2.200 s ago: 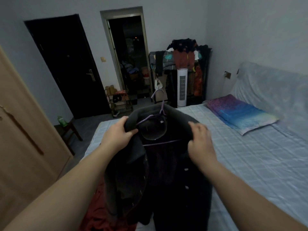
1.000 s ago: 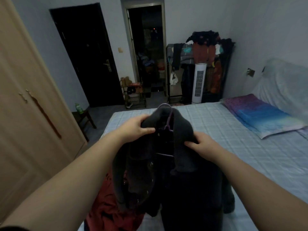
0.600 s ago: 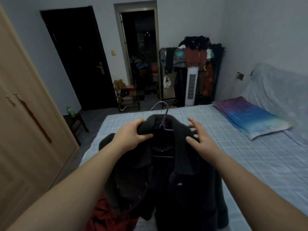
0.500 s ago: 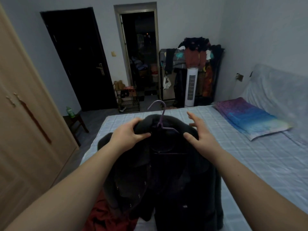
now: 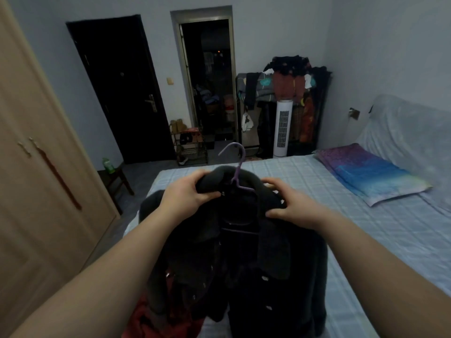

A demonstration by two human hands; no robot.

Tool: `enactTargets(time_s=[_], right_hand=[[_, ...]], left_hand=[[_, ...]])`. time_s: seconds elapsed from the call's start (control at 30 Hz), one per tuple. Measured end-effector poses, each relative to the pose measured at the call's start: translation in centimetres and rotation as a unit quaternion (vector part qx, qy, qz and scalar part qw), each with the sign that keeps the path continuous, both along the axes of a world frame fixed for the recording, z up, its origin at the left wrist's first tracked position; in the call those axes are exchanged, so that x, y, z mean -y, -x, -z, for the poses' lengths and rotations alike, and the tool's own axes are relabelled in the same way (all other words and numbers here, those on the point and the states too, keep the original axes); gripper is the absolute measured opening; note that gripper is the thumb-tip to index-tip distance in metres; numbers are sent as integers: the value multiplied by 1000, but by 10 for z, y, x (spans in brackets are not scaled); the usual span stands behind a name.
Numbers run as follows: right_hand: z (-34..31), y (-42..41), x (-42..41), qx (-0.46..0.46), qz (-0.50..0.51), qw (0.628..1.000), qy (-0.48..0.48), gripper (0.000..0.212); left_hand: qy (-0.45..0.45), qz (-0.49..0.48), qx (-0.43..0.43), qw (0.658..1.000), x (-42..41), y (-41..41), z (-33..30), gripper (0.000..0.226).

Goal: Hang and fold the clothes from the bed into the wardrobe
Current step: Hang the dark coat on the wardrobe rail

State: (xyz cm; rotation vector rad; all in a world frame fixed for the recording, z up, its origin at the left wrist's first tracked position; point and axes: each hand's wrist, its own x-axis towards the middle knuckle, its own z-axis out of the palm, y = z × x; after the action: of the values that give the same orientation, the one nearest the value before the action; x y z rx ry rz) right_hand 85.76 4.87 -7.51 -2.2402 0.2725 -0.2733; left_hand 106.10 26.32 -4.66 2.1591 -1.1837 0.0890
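**Dark coat held on a hanger above the bed**

The dark coat (image 5: 244, 252) hung on a purple hanger (image 5: 236, 167) over the bed (image 5: 366, 228). The left hand (image 5: 185, 193) gripped its collar; the right hand (image 5: 292, 206) pinched the other side. A pillow (image 5: 371, 174) lay beside the wall, the wardrobe (image 5: 36, 167) stood closed at the left.

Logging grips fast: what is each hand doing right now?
Left hand: grips the dark coat at its collar.
Right hand: grips the coat's collar beside the purple hanger.

Dim room, pale walls (image 5: 390, 45), dark door (image 5: 122, 93), open doorway (image 5: 210, 81), white tower fan (image 5: 282, 129), laden clothes rack (image 5: 292, 81)
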Motion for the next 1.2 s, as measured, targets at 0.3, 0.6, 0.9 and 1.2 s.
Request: enactTargets(time_s=[0.3,0.6,0.9,1.2], right_hand=[[14,-15,-9,65,77,992,82,58],[-8,-44,-10,102,88,970,200,55],[-94,-49,-49,133,60,962,230,79],[-207,-34,-137,270,78,900,333,68]], left_hand=[[-72,40,-60,995,7,14,-16,62],[-117,35,-40,992,-23,-2,-40,69],[21,-59,152,986,-81,0,-100,48],[109,-96,243,959,-164,30,-206,43]])
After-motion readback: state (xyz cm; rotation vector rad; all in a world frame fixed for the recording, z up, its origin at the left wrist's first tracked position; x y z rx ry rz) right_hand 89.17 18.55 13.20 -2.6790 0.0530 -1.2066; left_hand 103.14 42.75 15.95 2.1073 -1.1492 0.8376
